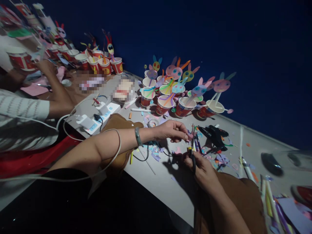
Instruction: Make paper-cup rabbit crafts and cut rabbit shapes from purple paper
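Note:
My left hand [172, 130], with a bangle on its wrist, pinches a small purplish-pink scrap of paper [189, 136] over the table. In my right hand [204, 169] is a pair of black-handled scissors [193, 150], blades pointing up beside the scrap. Whether the blades touch the paper I cannot tell. Beyond my hands lies a black tool that looks like a glue gun [215, 134], near some dark pens [198, 144]. Coloured paper scraps [156, 152] litter the tabletop, and a roll of tape [153, 123] lies behind my left wrist.
Several red paper cups [186, 107] with paper rabbit figures [174, 71] stand along the dark blue partition. A power strip [103, 117] with plugs and a white cable [117, 156] lies left. Another person's arm [57, 87] is beyond it. Brown cushions [239, 191] lie under my forearms.

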### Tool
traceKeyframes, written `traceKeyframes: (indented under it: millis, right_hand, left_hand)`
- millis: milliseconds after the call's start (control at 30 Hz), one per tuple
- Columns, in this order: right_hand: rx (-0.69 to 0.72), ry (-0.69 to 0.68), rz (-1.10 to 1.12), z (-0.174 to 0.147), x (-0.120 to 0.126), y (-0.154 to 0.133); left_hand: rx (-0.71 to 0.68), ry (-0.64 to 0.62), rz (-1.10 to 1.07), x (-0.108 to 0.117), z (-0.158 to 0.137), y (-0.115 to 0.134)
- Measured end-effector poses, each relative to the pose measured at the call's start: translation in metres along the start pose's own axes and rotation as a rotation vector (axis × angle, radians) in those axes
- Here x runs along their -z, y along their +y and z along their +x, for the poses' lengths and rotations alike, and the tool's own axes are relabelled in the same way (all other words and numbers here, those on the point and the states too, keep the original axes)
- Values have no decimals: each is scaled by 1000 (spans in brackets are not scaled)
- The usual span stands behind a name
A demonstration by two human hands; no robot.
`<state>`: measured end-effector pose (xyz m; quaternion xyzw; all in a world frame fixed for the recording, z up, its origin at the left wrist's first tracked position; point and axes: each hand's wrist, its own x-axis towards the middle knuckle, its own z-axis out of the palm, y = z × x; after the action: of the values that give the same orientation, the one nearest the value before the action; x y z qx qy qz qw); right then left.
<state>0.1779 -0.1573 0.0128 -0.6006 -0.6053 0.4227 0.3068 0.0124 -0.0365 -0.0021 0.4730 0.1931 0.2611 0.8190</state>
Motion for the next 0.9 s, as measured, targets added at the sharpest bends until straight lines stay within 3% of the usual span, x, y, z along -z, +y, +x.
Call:
traceKeyframes:
  millis: [333,533,900]
  right_hand:
    - [-25,-17,29,0,1,3]
    - [-34,-24,52,1,2,5]
    - [-46,-53,55,0,6,16]
  left_hand:
    - [-10,-15,2,-1,-1,2]
    - [69,-70,52,0,-2,2]
    - [16,-64,41,3,0,-1]
